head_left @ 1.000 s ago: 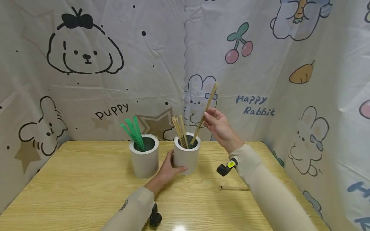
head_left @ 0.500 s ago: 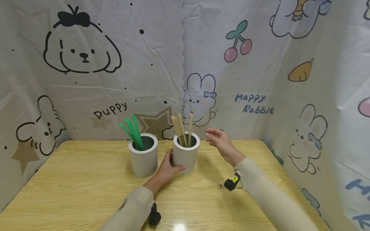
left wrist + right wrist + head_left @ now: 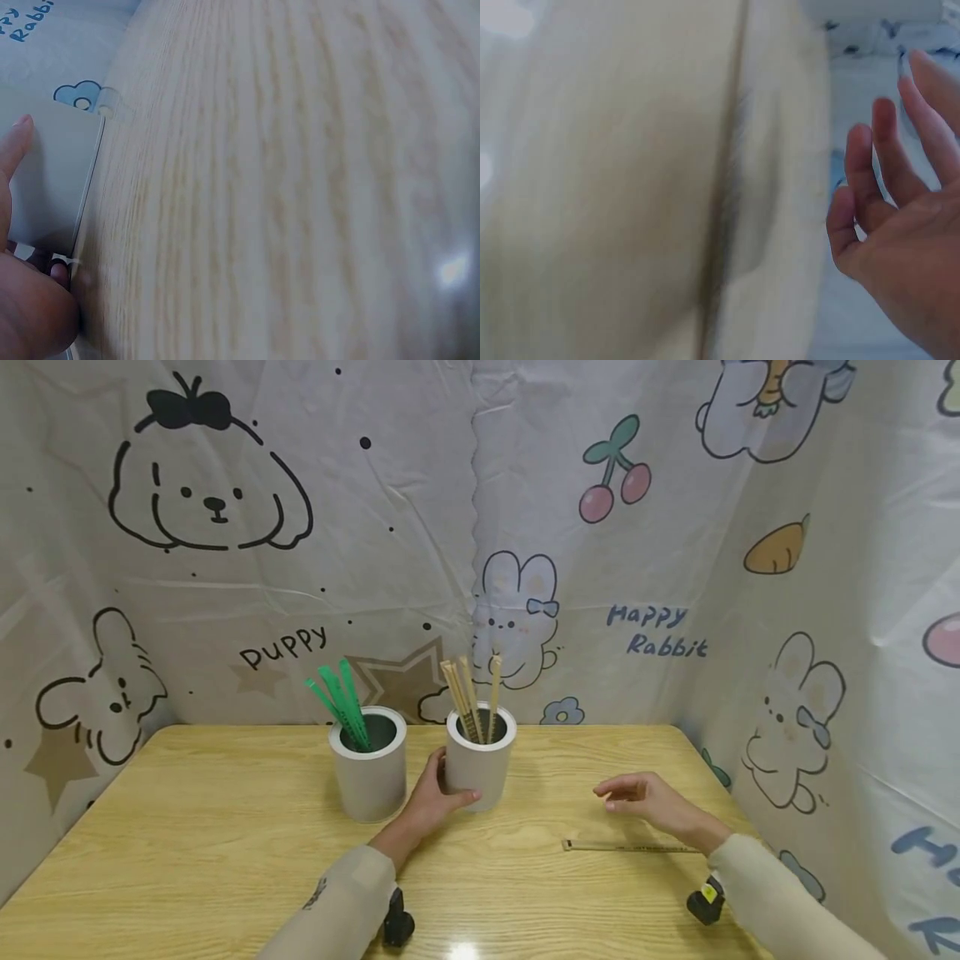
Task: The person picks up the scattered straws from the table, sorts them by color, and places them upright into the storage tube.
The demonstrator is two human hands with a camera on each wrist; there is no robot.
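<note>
My left hand [image 3: 429,803] grips the lower side of a white round holder [image 3: 486,774], its thumb across the front. In the left wrist view, the thumb [image 3: 16,144] lies along the holder's pale wall. Several thin tan printed sticks [image 3: 461,697] lean to the left in this holder, and a single tan stick [image 3: 495,693] stands apart at its right. Beyond the right end of another tan stick [image 3: 600,846], lying flat on the table, hovers my right hand [image 3: 651,802], holding nothing. The right wrist view shows its fingers loosely bent and spread, with the blurred stick [image 3: 727,195] beneath.
Left of the gripped holder stands a second white holder [image 3: 371,785] with several green sticks [image 3: 348,706]. Both are on a wood-grain table [image 3: 225,860]. A printed cloth [image 3: 420,493] hangs behind the table and along its sides.
My right hand let go of a tan stick, which now stands in the right holder. It then moved down and right over the stick on the table. My left hand stays on the holder.
</note>
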